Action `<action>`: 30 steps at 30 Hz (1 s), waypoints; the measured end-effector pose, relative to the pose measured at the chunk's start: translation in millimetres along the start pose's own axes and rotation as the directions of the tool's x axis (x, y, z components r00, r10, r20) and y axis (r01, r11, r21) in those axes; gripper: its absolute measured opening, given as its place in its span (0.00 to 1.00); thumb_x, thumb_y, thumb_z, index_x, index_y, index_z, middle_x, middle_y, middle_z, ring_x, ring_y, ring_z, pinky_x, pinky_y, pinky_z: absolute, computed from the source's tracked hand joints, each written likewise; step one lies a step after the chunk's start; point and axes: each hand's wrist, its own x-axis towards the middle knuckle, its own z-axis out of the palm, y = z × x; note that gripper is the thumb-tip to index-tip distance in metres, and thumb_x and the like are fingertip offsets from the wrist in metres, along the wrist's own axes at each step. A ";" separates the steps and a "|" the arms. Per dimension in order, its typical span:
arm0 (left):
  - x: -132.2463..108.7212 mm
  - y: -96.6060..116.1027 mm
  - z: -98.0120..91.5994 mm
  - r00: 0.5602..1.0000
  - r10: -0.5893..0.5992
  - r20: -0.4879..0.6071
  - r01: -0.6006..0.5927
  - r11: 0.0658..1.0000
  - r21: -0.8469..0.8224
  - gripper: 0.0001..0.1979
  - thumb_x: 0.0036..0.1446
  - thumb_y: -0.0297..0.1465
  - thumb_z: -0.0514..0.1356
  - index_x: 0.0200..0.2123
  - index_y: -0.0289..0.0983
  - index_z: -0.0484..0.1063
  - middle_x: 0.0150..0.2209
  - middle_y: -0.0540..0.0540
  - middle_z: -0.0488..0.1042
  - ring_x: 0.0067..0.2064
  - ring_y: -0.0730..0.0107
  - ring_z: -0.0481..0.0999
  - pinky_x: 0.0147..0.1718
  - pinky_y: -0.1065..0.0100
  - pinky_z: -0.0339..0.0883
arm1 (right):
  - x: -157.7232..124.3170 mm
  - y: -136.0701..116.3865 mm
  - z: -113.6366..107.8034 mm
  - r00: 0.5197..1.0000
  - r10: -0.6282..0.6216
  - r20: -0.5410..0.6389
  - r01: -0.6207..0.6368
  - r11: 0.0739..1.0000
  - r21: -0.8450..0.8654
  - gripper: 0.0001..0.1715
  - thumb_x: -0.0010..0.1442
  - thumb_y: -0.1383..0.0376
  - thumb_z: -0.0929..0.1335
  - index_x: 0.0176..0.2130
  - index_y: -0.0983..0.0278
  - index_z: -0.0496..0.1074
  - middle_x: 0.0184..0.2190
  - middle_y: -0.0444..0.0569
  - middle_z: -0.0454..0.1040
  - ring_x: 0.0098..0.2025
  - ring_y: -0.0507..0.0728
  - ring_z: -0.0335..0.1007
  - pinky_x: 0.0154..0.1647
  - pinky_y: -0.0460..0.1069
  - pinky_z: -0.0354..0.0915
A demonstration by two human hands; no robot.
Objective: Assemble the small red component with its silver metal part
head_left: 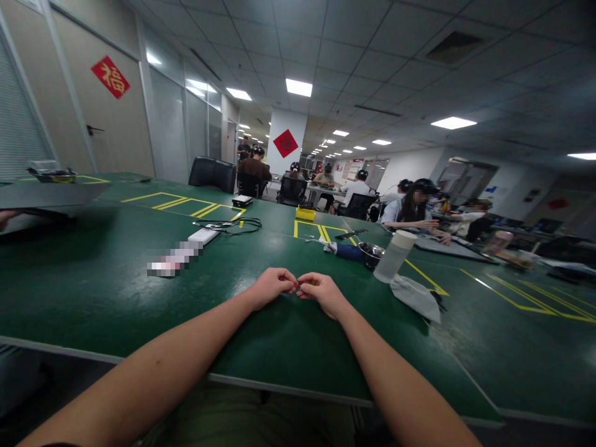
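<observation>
My left hand (pixel 274 288) and my right hand (pixel 320 292) meet fingertip to fingertip just over the green table (pixel 288 347). Both are closed in a pinch. Something tiny and dark, with a hint of red, shows between the fingertips; it is too small to name. To the right of my right hand stands a frosted bottle (pixel 393 261) with a pale lid, and a grey cloth pouch (pixel 414 297) lies in front of it. Off to the left of my hands is a white power strip (pixel 205 236), partly blurred out.
Black cables (pixel 237 226) lie behind the strip. A metal bowl (pixel 371 253), a dark blue rolled item (pixel 347 251) and a yellow box (pixel 305 213) are farther back. Yellow tape marks the tabletop. A person (pixel 414 208) sits at the right; several others sit behind.
</observation>
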 end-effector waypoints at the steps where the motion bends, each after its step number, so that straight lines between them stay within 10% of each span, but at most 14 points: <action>1: 0.8 -1.7 -0.8 1.000 0.000 0.000 0.000 1.000 -0.016 0.06 0.45 0.24 0.60 0.30 0.31 0.75 0.25 0.48 0.75 0.27 0.74 0.72 0.29 0.73 0.64 | 0.1 -0.1 -0.1 1.000 0.006 -0.009 -0.006 1.000 0.017 0.15 0.47 0.64 0.72 0.37 0.66 0.73 0.29 0.48 0.77 0.31 0.54 0.75 0.35 0.49 0.71; 30: 3.0 -7.8 -2.8 0.999 0.037 -0.011 -0.037 0.999 0.017 0.07 0.46 0.26 0.59 0.30 0.32 0.74 0.25 0.48 0.74 0.27 0.74 0.71 0.29 0.73 0.64 | 3.1 3.7 -1.2 1.000 0.016 -0.002 -0.016 0.997 0.080 0.13 0.48 0.66 0.71 0.36 0.65 0.72 0.30 0.47 0.76 0.29 0.53 0.75 0.34 0.49 0.71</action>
